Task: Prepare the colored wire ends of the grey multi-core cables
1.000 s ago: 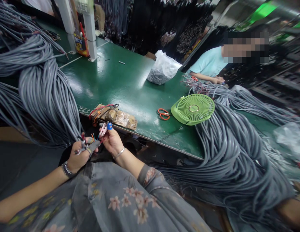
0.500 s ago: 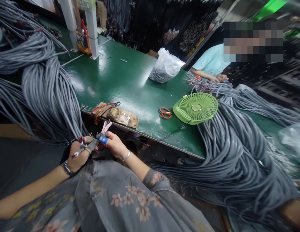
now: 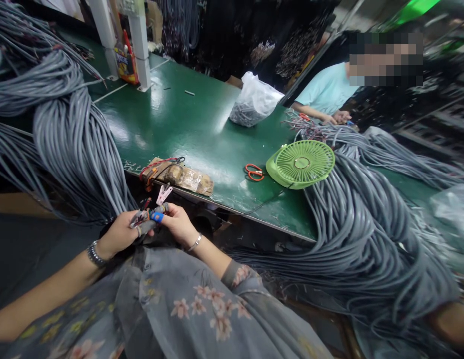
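Note:
In front of my lap, my left hand [image 3: 121, 232] is closed around the stripped ends of a few grey cables [image 3: 140, 217], with thin coloured wires poking up. Grey wraps cover some of its fingertips. Close against it, my right hand [image 3: 178, 225] pinches at the same wire ends, a blue wrap [image 3: 157, 217] on its thumb. Exactly which wires it grips is hidden by the fingers. Just above the fingertips, a pink clothespin [image 3: 163, 194] stands at the bench edge. Left of my hands, a thick bundle of grey cables [image 3: 77, 139] hangs over the edge.
On the green bench [image 3: 172, 119] lie a taped wooden block [image 3: 190, 180], red-handled scissors [image 3: 254, 172], a green fan [image 3: 302, 163] and a plastic bag [image 3: 254, 99]. Another large cable bundle [image 3: 351, 224] drapes off the right side. Across the bench, a person [image 3: 324, 89] handles cables.
My left hand has turned and shifted slightly, drawing its fingertips closer to my right hand. The wire ends now sit between both hands. My right hand has barely moved.

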Demonstrator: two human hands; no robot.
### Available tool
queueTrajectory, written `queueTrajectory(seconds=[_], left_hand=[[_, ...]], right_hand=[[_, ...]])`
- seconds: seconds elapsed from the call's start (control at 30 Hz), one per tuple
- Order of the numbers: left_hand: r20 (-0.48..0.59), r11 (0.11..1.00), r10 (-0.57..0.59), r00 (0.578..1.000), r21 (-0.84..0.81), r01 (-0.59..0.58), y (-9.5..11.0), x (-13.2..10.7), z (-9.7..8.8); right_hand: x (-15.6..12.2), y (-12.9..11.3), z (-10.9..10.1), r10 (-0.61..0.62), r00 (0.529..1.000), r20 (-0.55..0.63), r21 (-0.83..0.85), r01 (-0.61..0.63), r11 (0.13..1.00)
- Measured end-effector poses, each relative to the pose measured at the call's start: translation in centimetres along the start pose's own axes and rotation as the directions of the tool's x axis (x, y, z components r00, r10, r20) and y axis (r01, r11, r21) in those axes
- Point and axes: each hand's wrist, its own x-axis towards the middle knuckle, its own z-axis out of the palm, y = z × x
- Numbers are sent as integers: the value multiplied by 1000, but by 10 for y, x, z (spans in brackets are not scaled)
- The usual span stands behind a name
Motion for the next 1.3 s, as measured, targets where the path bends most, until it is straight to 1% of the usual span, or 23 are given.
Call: queueTrajectory(seconds=[0.07,0.17,0.27,0.33,0.43,0.5,0.6,0.67,0.73,0.83,1.03,1.17,1.3], left_hand=[[-9,1000,-11,1000,-22,11,7,0,2],[-83,998,-4,997,-58,0,16,-2,3],[-136,989,-5,991,-144,-15,19,-5,4],[-154,988,9,988,-154,-33,16,-6,5],[-169,988,13,986,-151,-39,10,-6,6],[-189,984,-2,982,-173,-31,9,-6,6],[-165,985,-7,986,-174,-22,12,-5,6],[-124,988,1,992,-154,-21,17,-3,6],[-97,988,-4,995,-154,-11,21,-2,7],[-93,981,-40,995,-191,22,24,1,8],[-80,990,-64,995,-133,53,13,5,9],[-73,993,-47,996,-109,38,8,9,9],[-59,993,-44,997,-109,37,8,8,9]], right_hand=[[0,3,1,-23,1000,-15,10,23,1000],[1,7,4,-67,996,-63,44,69,997],[0,9,6,-86,991,-100,68,93,993],[0,12,5,-85,992,-91,77,93,993],[2,16,-2,-74,997,-37,94,77,993],[6,18,-8,-52,998,-22,154,54,987],[17,16,-15,52,998,-36,268,-41,963],[25,11,-14,107,994,-21,284,-96,954],[31,6,-11,102,995,10,282,-100,954],[36,2,-3,75,997,35,310,-82,947],[36,2,5,104,994,-29,410,-83,908],[36,0,7,126,991,-49,419,-94,903],[35,-1,8,139,989,-46,424,-107,899]])
